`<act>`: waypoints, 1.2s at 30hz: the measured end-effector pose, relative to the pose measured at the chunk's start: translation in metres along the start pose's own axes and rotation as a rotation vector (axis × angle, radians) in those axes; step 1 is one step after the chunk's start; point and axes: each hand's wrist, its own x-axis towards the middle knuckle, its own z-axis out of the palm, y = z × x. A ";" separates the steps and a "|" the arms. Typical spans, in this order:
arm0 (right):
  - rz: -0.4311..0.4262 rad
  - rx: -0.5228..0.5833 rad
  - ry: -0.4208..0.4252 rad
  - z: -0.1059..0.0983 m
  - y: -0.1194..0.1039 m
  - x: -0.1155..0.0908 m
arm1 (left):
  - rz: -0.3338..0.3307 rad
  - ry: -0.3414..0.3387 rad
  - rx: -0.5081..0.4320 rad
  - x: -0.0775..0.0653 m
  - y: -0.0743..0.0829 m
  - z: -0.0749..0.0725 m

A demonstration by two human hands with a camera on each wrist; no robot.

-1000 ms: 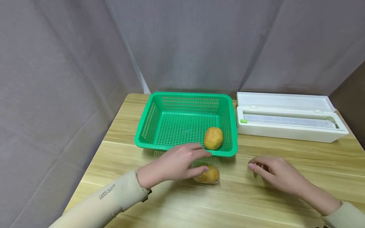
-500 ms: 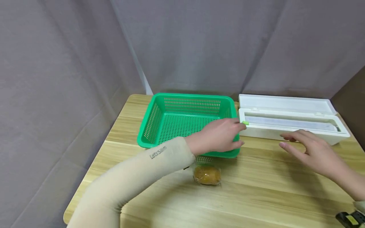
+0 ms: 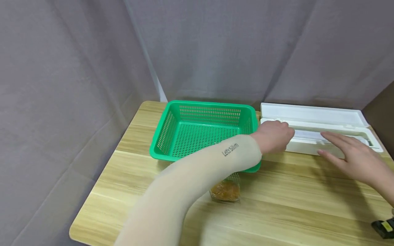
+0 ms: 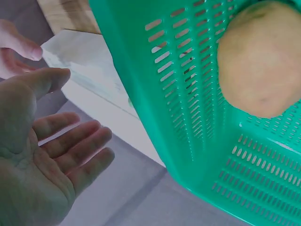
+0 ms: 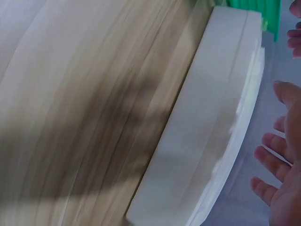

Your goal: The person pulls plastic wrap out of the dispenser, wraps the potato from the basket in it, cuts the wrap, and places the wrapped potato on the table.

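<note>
Left hand (image 3: 272, 136) has its fingers (image 4: 75, 141) loosely spread and gripping nothing; the left wrist view shows the palm bare. In the head view it sits over the left end of the white cling-film dispenser box (image 3: 311, 145), right at the front wall, though I can't tell if the fingertips actually touch it. The sleeve (image 3: 197, 177) with the printed lettering reaches across the front right corner of the green basket (image 3: 172, 126).

Right hand (image 3: 354, 157) has its fingers (image 3: 335, 138) stretched out fairly straight, also holding nothing. They lie over the front edge of the same dispenser box, toward its right half. The right wrist view is blurry, but it shows the palm bare beside the long white box, with the film edge along the slot.

The dispenser box stands with its lid (image 3: 311, 112) flipped back, at the far right of the wooden table (image 3: 292, 212), just beside the basket.

Inside the basket there's a yellowish round fruit (image 4: 261, 56) near one wall, only visible in the left wrist view; the arm hides it from the head camera. A second one, wrapped in film (image 3: 226, 190), lies on the table just in front of the basket, partly under the sleeve.

Small black object (image 3: 384, 228) at the right edge, too cropped to identify.
</note>
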 end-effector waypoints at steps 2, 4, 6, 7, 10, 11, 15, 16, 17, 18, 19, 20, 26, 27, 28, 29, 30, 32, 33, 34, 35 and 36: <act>-0.022 -0.027 -0.001 0.000 0.008 -0.002 | -0.002 0.009 0.037 0.008 0.005 0.001; -0.045 -0.055 0.012 0.001 0.017 -0.005 | -0.009 0.023 0.076 0.015 0.009 0.001; -0.059 -0.070 0.029 0.001 0.025 -0.007 | -0.023 0.015 0.096 0.021 0.013 0.001; -0.065 -0.077 0.035 0.002 0.029 -0.007 | -0.033 0.003 0.102 0.024 0.014 0.002; -0.085 -0.087 0.056 0.006 0.040 -0.008 | -0.052 -0.028 0.123 0.033 0.018 0.006; -0.094 -0.093 0.061 0.007 0.044 -0.008 | -0.058 -0.035 0.126 0.036 0.019 0.007; -0.113 -0.119 0.071 0.012 0.058 -0.007 | -0.083 -0.031 0.121 0.046 0.021 0.012; -0.114 -0.123 0.075 0.014 0.061 -0.007 | -0.089 -0.034 0.119 0.048 0.022 0.012; -0.114 -0.128 0.077 0.015 0.064 -0.007 | -0.090 -0.037 0.124 0.050 0.022 0.013; -0.113 -0.132 0.078 0.016 0.067 -0.007 | -0.091 -0.045 0.131 0.052 0.023 0.014; -0.112 -0.132 0.082 0.017 0.069 -0.007 | -0.092 -0.053 0.139 0.054 0.024 0.015; -0.112 -0.129 0.087 0.018 0.071 -0.008 | -0.090 -0.062 0.148 0.056 0.025 0.016; -0.087 -0.127 0.083 0.024 0.073 -0.008 | -0.088 -0.095 0.182 0.062 0.027 0.024; -0.082 -0.135 0.079 0.024 0.072 -0.009 | -0.086 -0.096 0.188 0.063 0.027 0.025; -0.079 -0.139 0.083 0.025 0.072 -0.010 | -0.082 -0.097 0.199 0.063 0.027 0.026; -0.081 -0.139 0.093 0.026 0.072 -0.010 | -0.077 -0.095 0.208 0.064 0.027 0.026; -0.085 -0.135 0.107 0.027 0.072 -0.011 | -0.070 -0.093 0.220 0.064 0.027 0.027; -0.098 -0.131 0.149 0.029 0.073 -0.013 | -0.062 -0.081 0.226 0.065 0.028 0.028; -0.108 -0.126 0.172 0.030 0.074 -0.013 | -0.060 -0.077 0.227 0.066 0.028 0.028; -0.119 -0.119 0.198 0.032 0.075 -0.013 | -0.057 -0.071 0.233 0.067 0.028 0.028; -0.125 -0.114 0.212 0.033 0.075 -0.013 | -0.057 -0.065 0.233 0.068 0.028 0.029; -0.128 -0.111 0.224 0.034 0.076 -0.013 | -0.058 -0.061 0.235 0.069 0.028 0.029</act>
